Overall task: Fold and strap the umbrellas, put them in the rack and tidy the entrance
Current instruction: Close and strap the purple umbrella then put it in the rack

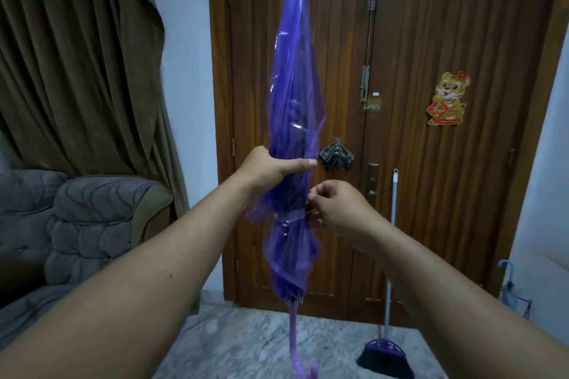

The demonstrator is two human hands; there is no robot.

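A folded purple see-through umbrella (294, 95) hangs upright in front of me, tip up and hooked handle (303, 369) down. My left hand (271, 166) grips its bunched canopy at mid-height, thumb across the front. A clear strap (289, 216) runs round the canopy just below. My right hand (335, 206) pinches the strap's end at the umbrella's right side. At the far right a black wire rack (523, 306) holds a pale umbrella with a blue hooked handle (506, 268).
A brown wooden double door (415, 101) fills the background, with a small dark folded umbrella (337, 156) hanging at its handle. A broom (386, 351) leans against the door on the marble floor. A grey armchair (77, 224) and brown curtain (77, 55) stand at left.
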